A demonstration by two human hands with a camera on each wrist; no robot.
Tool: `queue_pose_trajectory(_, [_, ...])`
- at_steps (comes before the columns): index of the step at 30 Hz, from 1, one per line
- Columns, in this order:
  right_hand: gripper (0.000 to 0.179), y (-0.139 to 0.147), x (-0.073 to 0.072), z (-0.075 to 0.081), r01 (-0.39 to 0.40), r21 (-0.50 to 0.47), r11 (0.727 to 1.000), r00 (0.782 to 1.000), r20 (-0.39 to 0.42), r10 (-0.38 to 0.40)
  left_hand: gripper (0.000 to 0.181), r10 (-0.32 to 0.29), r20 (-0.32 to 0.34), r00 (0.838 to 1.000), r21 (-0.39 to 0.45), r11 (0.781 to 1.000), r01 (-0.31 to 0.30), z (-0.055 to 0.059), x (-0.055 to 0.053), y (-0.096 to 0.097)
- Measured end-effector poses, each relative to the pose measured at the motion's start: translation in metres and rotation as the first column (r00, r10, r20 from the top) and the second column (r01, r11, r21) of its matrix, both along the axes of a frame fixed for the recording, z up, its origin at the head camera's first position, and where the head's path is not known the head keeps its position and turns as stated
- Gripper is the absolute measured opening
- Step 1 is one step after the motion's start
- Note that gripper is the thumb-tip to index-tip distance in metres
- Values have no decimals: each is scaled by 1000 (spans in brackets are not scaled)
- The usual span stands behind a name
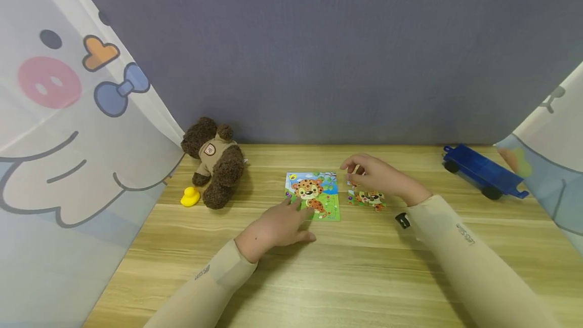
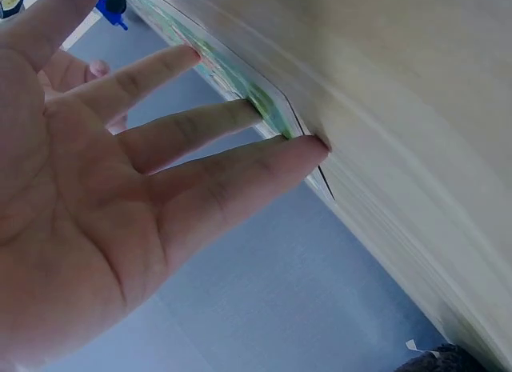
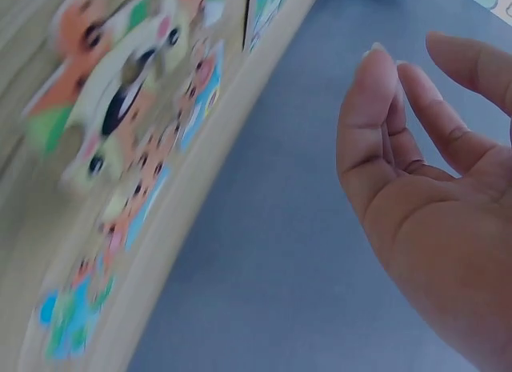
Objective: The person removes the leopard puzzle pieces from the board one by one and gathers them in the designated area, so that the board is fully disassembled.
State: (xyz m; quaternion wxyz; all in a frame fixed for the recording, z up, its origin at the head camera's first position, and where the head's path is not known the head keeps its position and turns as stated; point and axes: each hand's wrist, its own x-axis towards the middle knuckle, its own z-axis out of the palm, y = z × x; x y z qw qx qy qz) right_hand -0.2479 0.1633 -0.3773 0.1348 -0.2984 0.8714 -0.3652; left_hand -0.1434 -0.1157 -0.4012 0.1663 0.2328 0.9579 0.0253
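A leopard picture board lies flat on the wooden table. My left hand has its fingers spread out straight, with the fingertips resting on the board's near left part. In the left wrist view those fingers meet the board's edge and the table. To the right of the board are loose leopard puzzle pieces, partly covered by my right hand, which hovers over them. Loosely bent fingers with nothing visible between them appear in the right wrist view, raised off the spread-out puzzle pieces.
A brown teddy bear lies at the left, beside a yellow rubber duck. At the far right stands a blue toy trailer. A dark grey wall panel rises behind the table, and printed curtains hang at the sides.
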Motion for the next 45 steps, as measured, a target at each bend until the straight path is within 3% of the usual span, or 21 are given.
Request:
queue_pose_trajectory(8, [40,-32,-9,-14,-44,18,999,998,56,43,72,-15,-10,1000,20,1000,15,0,-2,4])
queue_pose_trajectory(21, [31,-62,-16,-39,-89,93,992,992,97,80,68,-8,-38,999,-45,999,6,-1,3,12])
queue_pose_trajectory(29, [30,-67,-14,-41,-72,148,986,994,93,59,66,5,-49,999,-71,997,-8,0,5,16])
queue_pose_trajectory(40, [26,-67,-15,-43,-104,162,981,992,90,90,70,45,-35,998,-82,996,-48,-3,9,17])
queue_pose_trajectory(45, [25,-68,-16,-43,-96,164,982,991,103,80,71,35,-50,998,-99,994,-39,-6,8,18])
